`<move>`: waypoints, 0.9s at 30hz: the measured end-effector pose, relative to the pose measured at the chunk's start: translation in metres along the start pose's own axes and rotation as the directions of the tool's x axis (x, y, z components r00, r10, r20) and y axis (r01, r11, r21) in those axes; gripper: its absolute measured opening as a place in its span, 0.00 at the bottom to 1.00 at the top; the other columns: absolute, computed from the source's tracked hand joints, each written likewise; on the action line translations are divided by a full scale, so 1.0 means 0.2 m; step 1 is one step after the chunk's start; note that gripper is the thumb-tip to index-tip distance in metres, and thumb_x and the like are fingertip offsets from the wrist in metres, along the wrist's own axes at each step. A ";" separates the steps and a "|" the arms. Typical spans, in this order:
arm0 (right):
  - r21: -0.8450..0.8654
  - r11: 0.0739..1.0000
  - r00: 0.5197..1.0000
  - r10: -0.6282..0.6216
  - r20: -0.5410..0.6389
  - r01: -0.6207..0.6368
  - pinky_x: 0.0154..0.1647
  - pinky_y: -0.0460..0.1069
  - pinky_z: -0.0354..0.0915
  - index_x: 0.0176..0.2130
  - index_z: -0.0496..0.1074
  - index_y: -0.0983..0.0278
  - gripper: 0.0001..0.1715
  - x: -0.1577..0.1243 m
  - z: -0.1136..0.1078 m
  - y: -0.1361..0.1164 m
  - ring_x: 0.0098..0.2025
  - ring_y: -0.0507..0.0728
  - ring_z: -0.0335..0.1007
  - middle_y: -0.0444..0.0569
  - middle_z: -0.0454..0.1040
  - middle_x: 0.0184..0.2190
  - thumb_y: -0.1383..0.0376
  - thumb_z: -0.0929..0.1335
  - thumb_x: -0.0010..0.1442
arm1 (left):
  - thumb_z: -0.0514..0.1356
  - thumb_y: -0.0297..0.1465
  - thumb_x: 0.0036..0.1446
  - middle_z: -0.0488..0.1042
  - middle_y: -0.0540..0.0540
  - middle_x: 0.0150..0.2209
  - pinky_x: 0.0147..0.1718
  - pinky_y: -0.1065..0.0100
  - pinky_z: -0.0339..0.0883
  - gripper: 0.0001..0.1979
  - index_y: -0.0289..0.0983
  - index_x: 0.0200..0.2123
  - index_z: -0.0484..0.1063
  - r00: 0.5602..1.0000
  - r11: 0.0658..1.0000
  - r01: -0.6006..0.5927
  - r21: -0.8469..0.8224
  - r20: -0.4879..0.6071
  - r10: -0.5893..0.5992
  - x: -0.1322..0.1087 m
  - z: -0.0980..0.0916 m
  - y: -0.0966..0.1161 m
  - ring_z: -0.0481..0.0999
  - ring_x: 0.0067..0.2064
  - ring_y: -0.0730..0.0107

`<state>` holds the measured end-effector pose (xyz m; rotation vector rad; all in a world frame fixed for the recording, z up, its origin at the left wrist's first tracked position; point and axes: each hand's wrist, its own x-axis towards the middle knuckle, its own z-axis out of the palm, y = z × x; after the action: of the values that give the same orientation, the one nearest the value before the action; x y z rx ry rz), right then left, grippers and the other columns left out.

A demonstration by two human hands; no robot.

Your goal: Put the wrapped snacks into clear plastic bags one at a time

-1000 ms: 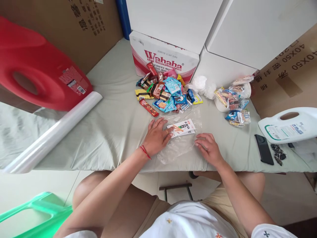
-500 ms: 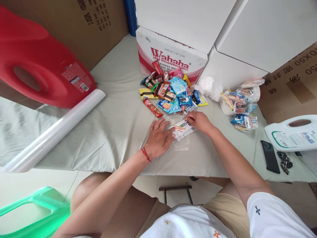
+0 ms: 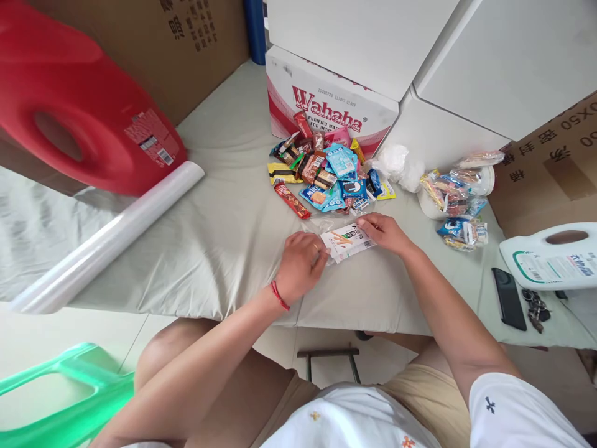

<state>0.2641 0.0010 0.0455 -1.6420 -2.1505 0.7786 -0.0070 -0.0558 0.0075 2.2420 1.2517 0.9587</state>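
My right hand [image 3: 385,233] pinches the right end of a white snack packet [image 3: 346,242], which has breadstick-like sticks printed on it. The packet lies at a slant low over the cloth. At its left end, my left hand [image 3: 302,264] has curled fingers closed on a crumpled clear plastic bag [image 3: 321,224], its thumb close to the packet's corner. Part of the bag is hidden under the left fingers and the packet. Just beyond both hands is a heap of wrapped snacks [image 3: 321,177], with a red snack packet [image 3: 292,200] at its near left edge.
A Wahaha box [image 3: 331,102] stands behind the heap. To the right are a white tub [image 3: 431,205] with snacks, a white jug [image 3: 550,258], a phone [image 3: 509,298] and keys [image 3: 536,308]. On the left are a red jug [image 3: 93,99] and a plastic film roll [image 3: 112,239].
My left fingers have curled in from lying spread, and the clear plastic under the packet has drawn up towards them. The packet's printed face shows more fully. The view has shifted slightly.
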 end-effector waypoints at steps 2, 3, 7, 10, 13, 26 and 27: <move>0.141 0.990 0.999 0.009 0.042 -0.015 0.47 0.52 0.69 0.52 0.78 0.62 0.31 -0.03 -0.04 0.03 0.45 0.59 0.75 0.53 0.79 0.46 0.43 0.62 0.69 | 0.50 0.37 0.70 0.78 0.43 0.34 0.47 0.56 0.67 0.17 0.39 0.29 0.70 0.984 0.984 0.176 -0.010 -0.023 -0.176 0.03 -0.01 -0.02 0.76 0.41 0.59; 0.195 0.981 0.998 0.009 0.070 -0.022 0.50 0.53 0.70 0.55 0.76 0.61 0.32 -0.04 -0.06 0.04 0.48 0.60 0.75 0.53 0.78 0.49 0.42 0.63 0.67 | 0.49 0.37 0.69 0.77 0.43 0.31 0.44 0.57 0.67 0.19 0.39 0.27 0.68 0.973 0.973 0.232 0.001 -0.020 -0.232 0.04 -0.01 -0.03 0.75 0.38 0.59; 0.285 0.958 0.982 -0.030 0.185 -0.024 0.57 0.58 0.70 0.64 0.69 0.59 0.45 -0.05 -0.12 0.09 0.54 0.62 0.74 0.53 0.76 0.52 0.45 0.76 0.54 | 0.50 0.36 0.68 0.77 0.42 0.30 0.46 0.56 0.65 0.18 0.40 0.24 0.67 0.947 0.943 0.321 0.091 -0.024 -0.320 0.05 0.00 -0.04 0.76 0.39 0.57; 0.229 0.972 0.975 -0.094 0.201 0.047 0.62 0.62 0.67 0.66 0.67 0.56 0.49 -0.08 -0.16 0.11 0.62 0.65 0.69 0.55 0.72 0.59 0.49 0.79 0.51 | 0.52 0.35 0.66 0.78 0.42 0.30 0.46 0.55 0.64 0.17 0.40 0.24 0.67 0.936 0.925 0.351 0.144 -0.028 -0.350 0.05 -0.01 -0.04 0.77 0.43 0.54; 0.138 0.980 0.973 -0.168 0.158 0.147 0.67 0.65 0.63 0.70 0.61 0.52 0.52 -0.18 -0.19 0.09 0.69 0.67 0.61 0.55 0.62 0.69 0.47 0.78 0.53 | 0.52 0.34 0.65 0.77 0.43 0.28 0.45 0.55 0.65 0.17 0.40 0.22 0.66 0.935 0.923 0.355 0.146 -0.036 -0.354 0.05 -0.02 -0.05 0.77 0.41 0.56; 0.264 0.946 0.937 0.253 -0.240 -0.188 0.51 0.58 0.70 0.53 0.75 0.61 0.32 -0.31 0.03 0.20 0.43 0.60 0.74 0.51 0.80 0.41 0.46 0.74 0.56 | 0.51 0.35 0.66 0.77 0.42 0.29 0.48 0.54 0.64 0.18 0.40 0.23 0.66 0.934 0.922 0.355 0.153 -0.015 -0.357 0.05 -0.03 -0.05 0.78 0.42 0.55; 0.318 0.925 0.931 0.287 -0.226 -0.208 0.45 0.55 0.70 0.46 0.78 0.62 0.28 -0.27 0.02 0.19 0.37 0.58 0.73 0.49 0.79 0.36 0.46 0.74 0.54 | 0.51 0.35 0.65 0.78 0.42 0.30 0.48 0.53 0.64 0.17 0.40 0.23 0.66 0.934 0.923 0.354 0.151 -0.016 -0.356 0.05 -0.03 -0.05 0.78 0.42 0.54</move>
<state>0.3074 -0.0447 0.0228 -1.7658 -1.5781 0.8397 -0.0124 -0.0422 0.0089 2.0195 1.7030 0.7306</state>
